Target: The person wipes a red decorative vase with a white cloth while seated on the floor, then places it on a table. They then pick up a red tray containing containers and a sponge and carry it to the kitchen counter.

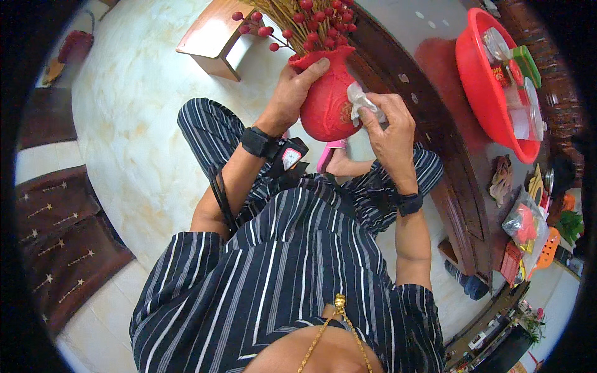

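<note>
A red vase with a ruffled rim is held up in front of me, tilted slightly. Dried stalks and red artificial berries stand in its mouth. My left hand grips the vase at its neck, thumb over the near side just below the rim. Between the thumb and fingers of my right hand is a crumpled white tissue or cloth, pressed against the vase's right side near a gold-coloured pattern. The far side of the vase and some left-hand fingers are hidden.
A dark wooden cabinet runs along my right. On it stand a red plastic basin holding jars and boxes, a crumpled rag and a plastic bag. A small wooden stool is ahead; a brown star-patterned mat lies left.
</note>
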